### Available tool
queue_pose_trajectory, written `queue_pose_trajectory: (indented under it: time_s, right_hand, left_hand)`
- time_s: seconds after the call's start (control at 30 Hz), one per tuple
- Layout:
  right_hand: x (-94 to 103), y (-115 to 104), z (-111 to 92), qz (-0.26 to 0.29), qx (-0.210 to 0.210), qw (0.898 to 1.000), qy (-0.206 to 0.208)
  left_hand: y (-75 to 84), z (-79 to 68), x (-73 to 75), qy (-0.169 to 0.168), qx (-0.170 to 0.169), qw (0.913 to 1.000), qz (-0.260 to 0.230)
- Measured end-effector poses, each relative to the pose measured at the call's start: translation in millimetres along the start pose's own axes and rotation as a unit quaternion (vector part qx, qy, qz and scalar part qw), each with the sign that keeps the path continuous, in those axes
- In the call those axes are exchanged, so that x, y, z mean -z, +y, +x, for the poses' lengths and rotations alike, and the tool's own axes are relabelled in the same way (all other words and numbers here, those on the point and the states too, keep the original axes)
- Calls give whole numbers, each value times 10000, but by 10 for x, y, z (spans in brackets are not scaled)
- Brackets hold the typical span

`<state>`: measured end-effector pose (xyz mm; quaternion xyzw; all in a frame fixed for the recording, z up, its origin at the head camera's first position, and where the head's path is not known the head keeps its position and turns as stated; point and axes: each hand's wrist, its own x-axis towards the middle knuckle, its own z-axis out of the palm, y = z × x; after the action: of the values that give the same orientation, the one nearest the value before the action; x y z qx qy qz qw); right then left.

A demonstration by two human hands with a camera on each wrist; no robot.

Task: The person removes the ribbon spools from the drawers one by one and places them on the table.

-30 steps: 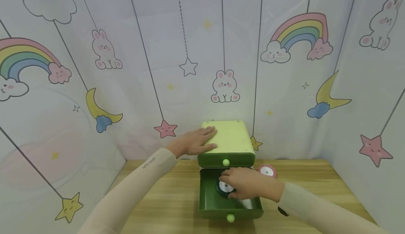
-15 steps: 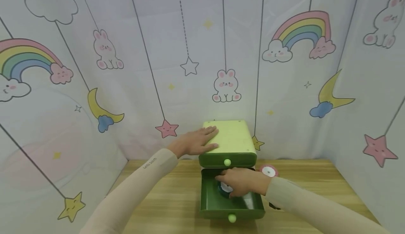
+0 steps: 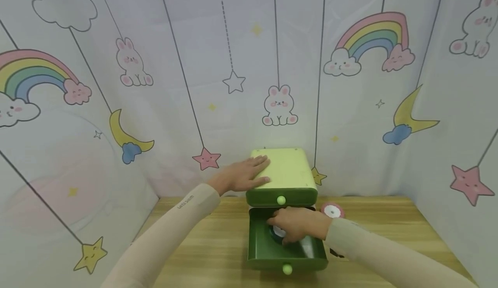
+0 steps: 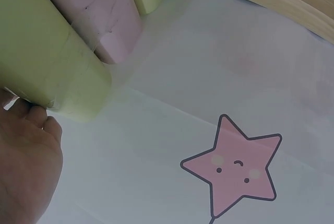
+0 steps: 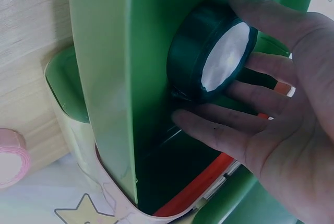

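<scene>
One dark green roll (image 5: 209, 51) with a white face was found inside the pulled-out lower drawer (image 3: 260, 249), well back from its front; whether it bore on the drawer floor could not be told; the right hand (image 3: 298, 225) reached in from above and was clamped about the roll, thumb to one side, fingers to the other. A pale green knob (image 3: 287, 269) stood on the drawer's front; the upper drawer (image 3: 261, 198) was pushed in and bore a similar knob.

The left hand (image 3: 242, 175) lay palm down on the unit's yellow-green top (image 3: 289, 167), fingers straight, thumb apart from them; the left wrist view showed yellow-green and pink sections along the unit's side.

A pink roll (image 3: 333, 210), also white-faced, lay on the wood-grained table (image 3: 194, 240), just beside the unit; behind hung a pale backdrop (image 3: 233, 123) printed with rabbits, stars, moons and rainbows; both sleeves (image 3: 144, 244) were cream.
</scene>
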<state>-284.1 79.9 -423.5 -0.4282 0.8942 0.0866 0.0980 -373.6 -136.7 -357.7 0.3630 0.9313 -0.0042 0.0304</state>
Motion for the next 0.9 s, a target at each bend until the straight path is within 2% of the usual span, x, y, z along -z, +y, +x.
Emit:
queue_pose_trajectory:
  time_s: [0.4, 0.9]
  right_hand:
    - [0, 17, -11, -62, 197, 9998, 46]
    - [116, -20, -146, 254, 243, 9993, 98]
  left_hand:
    - [-5, -10, -2, 9, 50, 10000, -9]
    - [-5, -9, -5, -21, 147, 9999, 4]
